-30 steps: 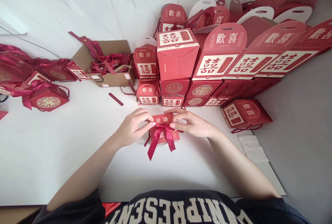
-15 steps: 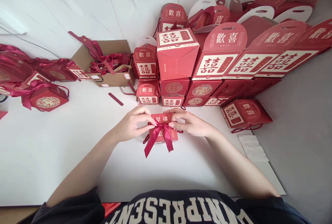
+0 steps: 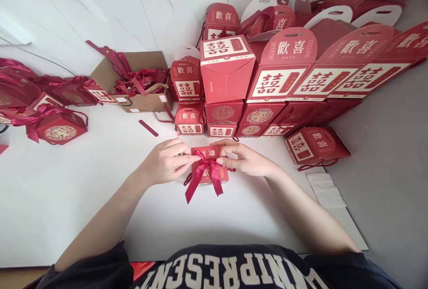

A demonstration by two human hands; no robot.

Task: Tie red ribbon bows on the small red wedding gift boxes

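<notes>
A small red gift box (image 3: 210, 174) with gold characters stands on the white table (image 3: 67, 200) in front of me. A dark red satin ribbon (image 3: 204, 174) is tied round its top, its two tails hanging down the front. My left hand (image 3: 165, 162) pinches the ribbon's left loop with closed fingers. My right hand (image 3: 242, 158) pinches the right loop at the box's top edge.
Stacks of red gift boxes (image 3: 227, 72) and tall handled bags (image 3: 287, 68) line the wall behind. A cardboard carton (image 3: 140, 97) full of ribbons sits at back left. More ribboned boxes (image 3: 58, 128) lie far left. A flat red bag (image 3: 312, 145) and a white slip (image 3: 326, 191) lie right.
The ribbon's loops have been drawn tighter at the box's top, and both hands with the box have shifted slightly away from me. The tails hang a little lower left.
</notes>
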